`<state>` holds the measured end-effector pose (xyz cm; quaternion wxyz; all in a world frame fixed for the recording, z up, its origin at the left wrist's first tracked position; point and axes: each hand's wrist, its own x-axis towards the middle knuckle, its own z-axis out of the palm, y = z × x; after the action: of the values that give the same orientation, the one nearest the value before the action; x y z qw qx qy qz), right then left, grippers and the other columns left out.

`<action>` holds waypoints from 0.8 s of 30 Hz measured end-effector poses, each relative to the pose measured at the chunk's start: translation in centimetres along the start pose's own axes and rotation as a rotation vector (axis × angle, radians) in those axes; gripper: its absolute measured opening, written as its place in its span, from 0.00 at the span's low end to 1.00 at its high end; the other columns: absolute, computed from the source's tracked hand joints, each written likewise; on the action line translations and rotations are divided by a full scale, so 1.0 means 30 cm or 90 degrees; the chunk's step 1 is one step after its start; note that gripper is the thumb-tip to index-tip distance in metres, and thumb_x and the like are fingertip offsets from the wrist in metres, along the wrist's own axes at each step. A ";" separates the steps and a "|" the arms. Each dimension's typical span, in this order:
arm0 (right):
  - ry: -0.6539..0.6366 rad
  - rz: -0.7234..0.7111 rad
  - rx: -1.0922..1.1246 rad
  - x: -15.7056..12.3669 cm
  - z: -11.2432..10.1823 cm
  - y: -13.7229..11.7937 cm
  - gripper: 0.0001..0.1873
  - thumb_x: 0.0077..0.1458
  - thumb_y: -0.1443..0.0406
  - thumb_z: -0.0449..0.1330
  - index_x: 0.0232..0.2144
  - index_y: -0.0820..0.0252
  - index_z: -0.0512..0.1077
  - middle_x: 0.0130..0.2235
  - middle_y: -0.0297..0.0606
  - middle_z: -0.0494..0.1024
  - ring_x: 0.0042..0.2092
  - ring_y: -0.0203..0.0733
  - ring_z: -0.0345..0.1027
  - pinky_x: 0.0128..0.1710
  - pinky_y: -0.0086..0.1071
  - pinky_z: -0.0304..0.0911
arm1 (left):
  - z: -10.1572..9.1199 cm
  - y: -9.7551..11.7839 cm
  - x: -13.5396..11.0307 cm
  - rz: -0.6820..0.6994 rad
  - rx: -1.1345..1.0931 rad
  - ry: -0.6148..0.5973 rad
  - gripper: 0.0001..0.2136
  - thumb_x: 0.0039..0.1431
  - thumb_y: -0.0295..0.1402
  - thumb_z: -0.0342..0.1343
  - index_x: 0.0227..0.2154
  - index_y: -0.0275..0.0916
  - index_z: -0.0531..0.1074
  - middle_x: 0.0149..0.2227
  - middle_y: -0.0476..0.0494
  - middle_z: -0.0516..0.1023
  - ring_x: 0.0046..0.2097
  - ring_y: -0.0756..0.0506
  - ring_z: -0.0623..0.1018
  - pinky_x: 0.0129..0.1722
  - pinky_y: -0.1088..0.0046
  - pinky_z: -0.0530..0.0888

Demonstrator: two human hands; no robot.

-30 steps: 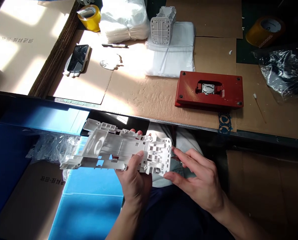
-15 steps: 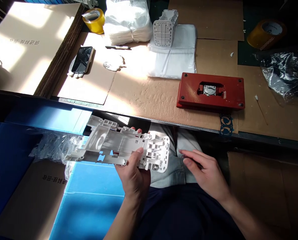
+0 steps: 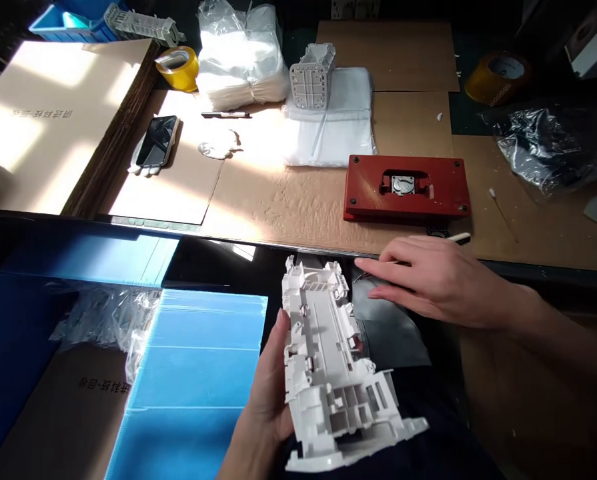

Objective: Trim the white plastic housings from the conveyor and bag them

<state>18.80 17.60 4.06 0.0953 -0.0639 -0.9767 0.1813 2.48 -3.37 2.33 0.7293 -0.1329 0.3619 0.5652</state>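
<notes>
My left hand point(image 3: 268, 387) is closed round the left side of a white moulded plastic housing point(image 3: 328, 333), tilted over my lap with its ribbed, compartmented side facing up. Its wider end points towards me. Just right of the housing's far end, my right hand point(image 3: 428, 280) pinches a slim pen-like tool point(image 3: 459, 238). The pale and black end of this tool sticks out behind the knuckles, and a thin dark tip shows near the fingertips, apart from the housing. The fingers hide the middle of the tool, so its exact kind cannot be made out.
On the bench are a red block fixture point(image 3: 403, 210), another white housing point(image 3: 312, 83) on plastic bags point(image 3: 328, 140), a phone point(image 3: 157, 141), tape rolls point(image 3: 178, 69), a cotton swab point(image 3: 503, 213) and stacked cardboard point(image 3: 58, 133). A blue panel box point(image 3: 198, 373) stands at my left.
The housing has been turned from lying sideways to pointing away from me, showing its other side. My right hand has moved up towards the bench edge with the tool. The view has shifted slightly.
</notes>
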 end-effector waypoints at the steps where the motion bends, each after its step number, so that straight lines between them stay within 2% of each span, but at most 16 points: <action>1: -0.028 -0.039 -0.008 0.024 -0.012 0.004 0.20 0.68 0.55 0.55 0.55 0.57 0.75 0.37 0.40 0.76 0.37 0.42 0.69 0.37 0.36 0.62 | -0.001 -0.004 -0.008 -0.023 0.005 -0.002 0.35 0.47 0.66 0.58 0.44 0.40 0.82 0.43 0.33 0.84 0.47 0.28 0.82 0.53 0.45 0.75; 5: -0.079 -0.120 -0.009 0.087 -0.036 0.011 0.19 0.68 0.52 0.53 0.48 0.53 0.78 0.34 0.37 0.74 0.34 0.41 0.65 0.36 0.35 0.59 | -0.002 -0.017 -0.025 -0.072 0.038 -0.013 0.41 0.43 0.72 0.52 0.41 0.39 0.82 0.38 0.32 0.84 0.42 0.29 0.83 0.50 0.45 0.77; 10: -0.090 -0.169 0.003 0.109 -0.041 0.013 0.19 0.67 0.51 0.54 0.45 0.53 0.79 0.32 0.36 0.73 0.32 0.40 0.61 0.34 0.35 0.57 | 0.014 -0.018 -0.027 -0.101 0.042 -0.032 0.41 0.40 0.74 0.53 0.36 0.39 0.82 0.33 0.31 0.83 0.43 0.26 0.83 0.46 0.43 0.78; 14: -0.109 -0.160 0.011 0.110 -0.042 0.012 0.19 0.66 0.50 0.55 0.44 0.53 0.80 0.32 0.36 0.73 0.32 0.39 0.61 0.35 0.36 0.57 | 0.056 -0.011 -0.041 -0.104 0.008 0.021 0.39 0.46 0.70 0.54 0.42 0.38 0.81 0.30 0.31 0.82 0.43 0.25 0.83 0.43 0.43 0.79; 17: -0.110 -0.199 -0.044 0.113 -0.044 0.008 0.18 0.65 0.51 0.57 0.44 0.56 0.79 0.31 0.36 0.72 0.31 0.40 0.60 0.33 0.36 0.54 | 0.093 -0.013 -0.049 -0.088 -0.038 0.076 0.38 0.47 0.68 0.56 0.49 0.41 0.78 0.33 0.32 0.83 0.44 0.25 0.82 0.42 0.44 0.79; 21: -0.094 -0.227 -0.101 0.116 -0.049 0.003 0.18 0.64 0.52 0.60 0.43 0.58 0.79 0.29 0.36 0.72 0.29 0.40 0.58 0.30 0.35 0.50 | 0.113 -0.023 -0.046 -0.004 -0.034 0.155 0.35 0.50 0.64 0.58 0.52 0.43 0.76 0.37 0.34 0.83 0.46 0.28 0.82 0.44 0.48 0.80; 24: -0.115 -0.202 -0.071 0.107 -0.049 0.014 0.17 0.62 0.51 0.61 0.38 0.58 0.80 0.28 0.35 0.72 0.27 0.38 0.58 0.27 0.34 0.47 | 0.090 -0.023 -0.041 -0.008 -0.002 0.124 0.35 0.51 0.64 0.57 0.53 0.43 0.75 0.39 0.34 0.84 0.48 0.29 0.82 0.46 0.49 0.79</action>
<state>16.00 19.00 5.77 0.0311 0.1021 -0.9877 0.1144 4.01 -2.87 4.90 0.6941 -0.1905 0.4297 0.5453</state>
